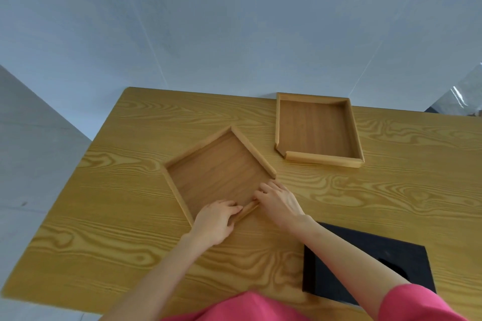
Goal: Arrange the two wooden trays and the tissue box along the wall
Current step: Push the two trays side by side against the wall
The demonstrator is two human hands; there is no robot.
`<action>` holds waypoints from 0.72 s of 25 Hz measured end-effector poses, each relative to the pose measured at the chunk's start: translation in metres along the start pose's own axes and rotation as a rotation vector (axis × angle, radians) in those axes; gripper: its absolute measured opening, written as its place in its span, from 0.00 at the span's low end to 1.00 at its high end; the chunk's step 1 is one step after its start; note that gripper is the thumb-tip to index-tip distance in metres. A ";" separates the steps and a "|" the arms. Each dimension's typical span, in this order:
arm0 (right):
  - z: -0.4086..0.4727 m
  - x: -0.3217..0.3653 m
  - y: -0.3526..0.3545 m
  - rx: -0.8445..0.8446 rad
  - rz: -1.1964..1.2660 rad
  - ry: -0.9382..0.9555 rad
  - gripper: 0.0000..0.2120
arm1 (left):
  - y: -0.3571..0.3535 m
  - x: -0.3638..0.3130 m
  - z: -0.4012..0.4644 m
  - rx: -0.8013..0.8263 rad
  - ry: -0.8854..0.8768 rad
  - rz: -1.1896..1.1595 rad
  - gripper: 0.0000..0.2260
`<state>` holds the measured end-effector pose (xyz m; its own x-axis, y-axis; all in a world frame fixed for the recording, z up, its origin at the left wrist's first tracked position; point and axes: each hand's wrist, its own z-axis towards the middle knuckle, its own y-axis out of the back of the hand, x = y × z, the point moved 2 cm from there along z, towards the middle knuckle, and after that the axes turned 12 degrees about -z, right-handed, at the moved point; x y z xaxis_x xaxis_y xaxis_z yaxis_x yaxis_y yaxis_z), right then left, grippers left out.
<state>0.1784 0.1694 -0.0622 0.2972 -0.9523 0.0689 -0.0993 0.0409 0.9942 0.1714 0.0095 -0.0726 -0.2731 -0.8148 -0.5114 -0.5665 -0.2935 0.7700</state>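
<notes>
Your fingers (236,208) curl over the short near rail of the nearer wooden tray (219,172), left hand (215,224) gripping it from the outside, right hand (279,203) beside it with fingertips spread flat on the tray floor rather than clamped. The tray sits skewed, one corner pointing toward the wall (234,21), in the middle of the worktop (104,216).

Turn it before you push: pivot about the left hand while the right sweeps its corner round, until the long sides run square to the wall. Then slide it flat, not lifted, so it cannot tip.

The second wooden tray (315,128) already stands against the wall to the right; stop short of knocking it.

The black tissue box (365,260) waits under your right forearm, still near you.
</notes>
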 end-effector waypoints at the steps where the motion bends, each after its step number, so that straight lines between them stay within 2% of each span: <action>1: -0.004 0.008 -0.001 -0.054 -0.008 0.006 0.05 | 0.004 0.007 -0.006 -0.022 -0.011 -0.009 0.19; 3: -0.008 0.024 -0.001 -0.079 0.015 0.006 0.03 | 0.012 0.018 -0.015 -0.053 -0.035 -0.008 0.18; 5: -0.009 0.039 -0.002 -0.020 0.035 -0.006 0.07 | 0.017 0.028 -0.019 -0.072 -0.049 0.002 0.18; 8: -0.007 0.051 -0.004 -0.095 0.032 -0.035 0.04 | 0.022 0.042 -0.020 -0.097 -0.065 0.006 0.19; 12: -0.007 0.054 -0.015 0.035 0.057 -0.105 0.12 | 0.022 0.050 -0.019 -0.104 -0.107 -0.026 0.17; 18: -0.010 0.050 -0.016 0.006 0.092 -0.168 0.11 | 0.026 0.067 -0.016 -0.149 -0.110 -0.029 0.13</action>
<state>0.2040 0.1236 -0.0741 0.1239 -0.9817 0.1447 -0.1246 0.1293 0.9838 0.1509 -0.0604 -0.0805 -0.3467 -0.7476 -0.5665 -0.4559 -0.3935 0.7983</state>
